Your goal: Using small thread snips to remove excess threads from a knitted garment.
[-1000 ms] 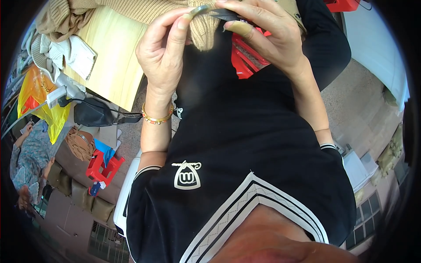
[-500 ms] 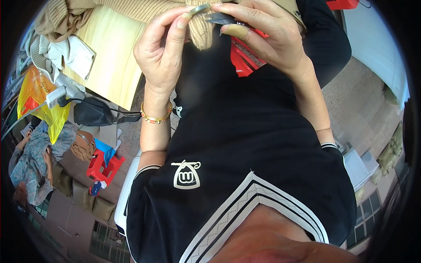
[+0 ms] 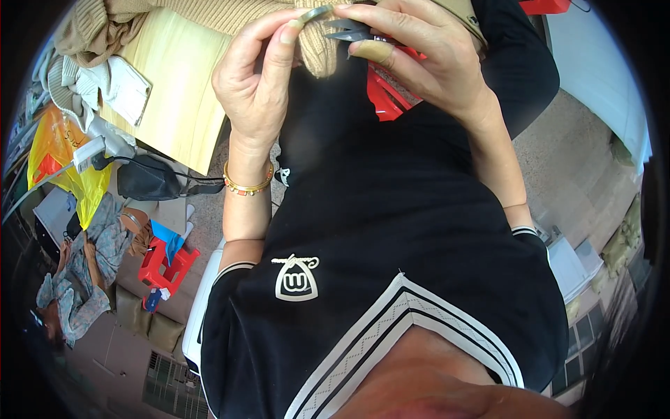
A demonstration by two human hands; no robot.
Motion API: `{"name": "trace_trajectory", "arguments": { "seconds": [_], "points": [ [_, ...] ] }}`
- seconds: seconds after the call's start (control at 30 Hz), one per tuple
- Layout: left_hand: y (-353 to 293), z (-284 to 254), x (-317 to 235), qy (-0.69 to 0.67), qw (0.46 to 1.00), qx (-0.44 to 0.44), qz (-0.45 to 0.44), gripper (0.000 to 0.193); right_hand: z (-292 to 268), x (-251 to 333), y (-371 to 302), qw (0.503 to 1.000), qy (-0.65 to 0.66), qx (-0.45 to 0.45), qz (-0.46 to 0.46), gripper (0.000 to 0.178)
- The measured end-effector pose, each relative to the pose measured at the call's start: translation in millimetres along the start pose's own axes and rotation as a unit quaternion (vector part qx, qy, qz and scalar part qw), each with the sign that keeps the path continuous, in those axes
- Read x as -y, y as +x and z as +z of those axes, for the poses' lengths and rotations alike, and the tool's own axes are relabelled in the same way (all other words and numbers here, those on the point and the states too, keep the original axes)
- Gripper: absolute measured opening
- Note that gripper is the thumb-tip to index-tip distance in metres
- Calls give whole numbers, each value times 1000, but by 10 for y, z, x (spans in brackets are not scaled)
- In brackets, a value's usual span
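Observation:
Near the top edge, my left hand (image 3: 255, 87) pinches a small greenish-grey curved piece (image 3: 316, 12) between thumb and index finger. I cannot make out exactly what this piece is. The index fingertip of my right hand (image 3: 426, 59) reaches its other end. Within my right hand are dark thread snips (image 3: 347, 32), their blades pointing left and a little apart. Tan tape wraps the right thumb. Behind and below the curved piece hangs a ribbed beige knitted part (image 3: 319, 56), continuous with or lying against a beige knit garment (image 3: 209, 15).
A pale wooden table (image 3: 185, 91) at left bears more knitwear and a white cloth (image 3: 125, 91). Beside it hang a yellow plastic bag (image 3: 87, 195) and a black pouch (image 3: 146, 180). A red stool (image 3: 167, 269) and another person (image 3: 87, 272) are farther left. White sheeting (image 3: 593, 70) lies right.
The snips' blades have shifted slightly and stand visibly apart. My hands stay almost in place. At the far left, the other person has moved and bent differently.

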State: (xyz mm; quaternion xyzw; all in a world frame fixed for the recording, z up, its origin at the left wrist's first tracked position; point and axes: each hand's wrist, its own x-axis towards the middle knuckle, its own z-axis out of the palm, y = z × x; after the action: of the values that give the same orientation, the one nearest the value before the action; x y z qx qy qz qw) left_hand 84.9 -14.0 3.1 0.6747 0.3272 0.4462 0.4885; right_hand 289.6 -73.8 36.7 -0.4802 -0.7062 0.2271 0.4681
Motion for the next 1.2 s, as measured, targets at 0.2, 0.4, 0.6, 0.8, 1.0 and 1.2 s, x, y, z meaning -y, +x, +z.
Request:
{"name": "trace_trajectory", "arguments": {
  "seconds": [0.2,0.4,0.6,0.8,1.0,1.2],
  "points": [
    [70,41,47,-13,999,-3,53,16,247,-550,48,950,7,-119,-288,38],
    [70,24,50,-13,999,-3,49,16,243,-592,52,954,62,-91,-279,36],
    [70,8,56,-12,999,1,47,16,276,-644,94,940,80,-101,-317,36],
    [58,15,47,-19,999,4,31,16,214,-575,120,945,23,-83,-316,39],
    [50,26,61,-19,999,-5,32,16,-11,-22,39,999,35,23,17,38],
    [59,51,55,-12,999,3,44,16,232,-589,42,955,44,-86,-279,35]
  ]
}}
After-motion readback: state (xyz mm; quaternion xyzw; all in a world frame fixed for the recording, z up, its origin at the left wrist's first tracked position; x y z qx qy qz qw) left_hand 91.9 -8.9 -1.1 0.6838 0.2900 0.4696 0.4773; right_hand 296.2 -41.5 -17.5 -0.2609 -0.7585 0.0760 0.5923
